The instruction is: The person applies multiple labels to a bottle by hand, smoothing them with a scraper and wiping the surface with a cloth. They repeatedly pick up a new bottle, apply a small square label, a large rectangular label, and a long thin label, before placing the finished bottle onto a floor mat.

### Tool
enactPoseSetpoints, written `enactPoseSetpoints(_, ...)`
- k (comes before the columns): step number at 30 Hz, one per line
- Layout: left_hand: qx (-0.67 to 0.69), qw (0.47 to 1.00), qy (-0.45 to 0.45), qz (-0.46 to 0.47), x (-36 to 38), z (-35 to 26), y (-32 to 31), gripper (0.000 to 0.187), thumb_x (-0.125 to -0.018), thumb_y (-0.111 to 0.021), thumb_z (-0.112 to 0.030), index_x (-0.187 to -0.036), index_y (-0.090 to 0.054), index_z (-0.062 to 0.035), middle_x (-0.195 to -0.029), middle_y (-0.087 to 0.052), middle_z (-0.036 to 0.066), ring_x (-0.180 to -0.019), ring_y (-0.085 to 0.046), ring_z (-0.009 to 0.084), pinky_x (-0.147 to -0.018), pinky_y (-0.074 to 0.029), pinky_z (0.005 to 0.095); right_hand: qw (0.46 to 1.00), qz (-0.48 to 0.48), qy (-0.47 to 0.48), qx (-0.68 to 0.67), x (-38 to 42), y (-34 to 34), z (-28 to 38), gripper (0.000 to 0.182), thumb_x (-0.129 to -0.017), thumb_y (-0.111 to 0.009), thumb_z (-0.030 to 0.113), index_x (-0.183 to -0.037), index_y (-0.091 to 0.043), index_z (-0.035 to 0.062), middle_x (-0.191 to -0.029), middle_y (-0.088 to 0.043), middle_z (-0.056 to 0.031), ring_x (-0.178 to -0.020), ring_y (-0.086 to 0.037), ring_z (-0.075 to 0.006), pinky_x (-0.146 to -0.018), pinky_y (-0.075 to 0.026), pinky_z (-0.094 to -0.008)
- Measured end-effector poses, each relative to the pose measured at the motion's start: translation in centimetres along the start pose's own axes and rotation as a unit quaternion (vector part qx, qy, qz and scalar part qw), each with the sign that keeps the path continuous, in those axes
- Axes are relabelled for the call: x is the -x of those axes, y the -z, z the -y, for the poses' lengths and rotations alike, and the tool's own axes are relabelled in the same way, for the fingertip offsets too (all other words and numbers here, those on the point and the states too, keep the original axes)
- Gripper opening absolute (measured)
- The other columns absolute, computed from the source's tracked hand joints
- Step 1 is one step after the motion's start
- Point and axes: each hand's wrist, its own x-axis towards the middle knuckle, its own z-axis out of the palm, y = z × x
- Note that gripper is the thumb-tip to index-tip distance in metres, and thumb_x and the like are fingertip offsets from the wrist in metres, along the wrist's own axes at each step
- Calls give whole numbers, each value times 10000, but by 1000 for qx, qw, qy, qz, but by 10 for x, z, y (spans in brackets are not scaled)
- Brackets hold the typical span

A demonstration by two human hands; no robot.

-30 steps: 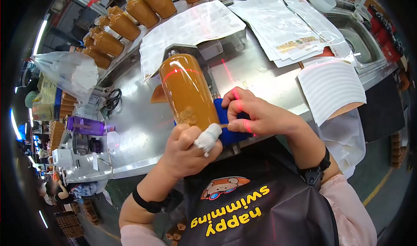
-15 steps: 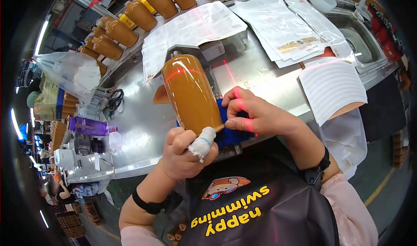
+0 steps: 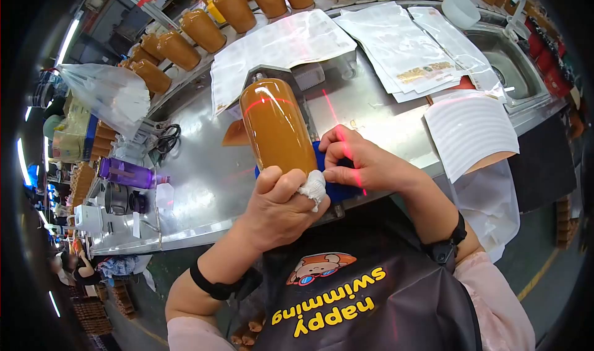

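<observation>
A glossy brown ceramic bottle lies on its side on a blue rest, its neck pointing away from me toward a metal fitting. My left hand is curled against the bottle's near end. White cloth covers what looks like its thumb, pressed at the lower right edge of the bottle. Just right of that edge, my right hand has its thumb and index finger brought together. Anything between those fingertips is too small or hidden to tell. Red laser lines cross the bottle and my right hand.
White printed sheets lie stacked on the steel table, with a curved white sheet at right. Several brown bottles line the back. A sink is far right; a purple water bottle and cables are left.
My left hand has slid right and slightly up along the bottle's near end, taking the white cloth to the right edge. My right hand keeps nearly the same place and finger pose.
</observation>
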Motion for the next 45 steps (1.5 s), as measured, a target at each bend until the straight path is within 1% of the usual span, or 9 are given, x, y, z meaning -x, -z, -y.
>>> enactPoseSetpoints(3, -6, 999, 32, 21, -1, 1, 2, 463, -648, -786, -162, -1087, -639, -155, -1139, -587, -8, -1086, -490, 225, -888, -361, 395, 1000, -10, 13, 8, 0, -1, -2, 198, -850, -712, 217, -803, -600, 61, -1118, -487, -120, -1134, -462, -257, -990, -364, -368)
enactPoseSetpoints(5, -17, 988, 151, -13, 0, 0, 2, 533, -703, -776, -165, -1197, -578, -132, -1235, -556, 52, -1126, -485, 271, -931, -361, 415, 998, -34, 40, 24, 0, -4, -4, 217, -825, -729, 224, -808, -622, 35, -1077, -518, -128, -1056, -514, -287, -938, -422, -380)
enactPoseSetpoints(6, -21, 977, 211, -29, 2, -2, 2, 569, -730, -771, -167, -1252, -548, -120, -1283, -541, 82, -1146, -483, 294, -952, -360, 425, 998, -37, 38, 32, 1, -4, -4, 221, -825, -729, 228, -812, -623, 35, -1079, -518, -129, -1060, -511, -290, -940, -418, -381)
enactPoseSetpoints(10, 66, 948, 301, -86, 28, -11, -7, 549, -890, -688, -253, -1321, -457, -2, -1341, -499, 203, -1216, -476, 374, -1030, -356, 455, 999, -23, 14, 46, 1, -4, -1, 209, -843, -716, 235, -814, -612, 56, -1118, -490, -121, -1129, -461, -265, -993, -360, -373)
enactPoseSetpoints(14, 181, 899, 379, -126, 46, -17, -21, 578, -899, -685, -264, -1332, -428, 20, -1342, -484, 200, -1234, -473, 341, -1060, -334, 440, 999, -23, 4, 26, 2, -5, -1, 207, -847, -716, 245, -818, -608, 70, -1145, -472, -118, -1150, -434, -257, -1017, -330, -375)
enactPoseSetpoints(16, 225, 882, 394, -127, 48, -18, -21, 616, -907, -672, -308, -1349, -402, 27, -1357, -464, 187, -1271, -441, 313, -1092, -301, 425, 999, -42, 10, 31, 4, -7, 2, 218, -832, -723, 255, -830, -628, 58, -1138, -493, -135, -1136, -449, -303, -1000, -356, -399)
enactPoseSetpoints(20, 459, 745, 420, -240, 36, -8, -20, 660, -909, -636, -384, -1347, -355, 23, -1351, -388, 141, -1312, -346, 251, -1114, -235, 376, 996, -76, 22, 41, 5, -12, 10, 230, -817, -736, 273, -839, -635, 67, -1130, -494, -141, -1115, -450, -330, -988, -363, -416)
enactPoseSetpoints(23, 393, 787, 433, -196, 23, -9, -17, 693, -874, -671, -357, -1352, -341, 21, -1340, -388, 145, -1297, -350, 258, -1111, -238, 380, 992, -91, 49, 74, 6, -18, 6, 238, -804, -747, 282, -835, -628, 78, -1115, -486, -138, -1089, -448, -327, -977, -359, -417)
enactPoseSetpoints(45, 349, 807, 444, -174, 14, -12, -25, 800, -797, -707, -255, -1398, -252, 14, -1358, -347, 182, -1290, -358, 296, -1103, -265, 401, 990, -107, 56, 73, 5, -23, 3, 241, -803, -750, 275, -827, -608, 82, -1125, -480, -141, -1117, -439, -322, -994, -350, -417)
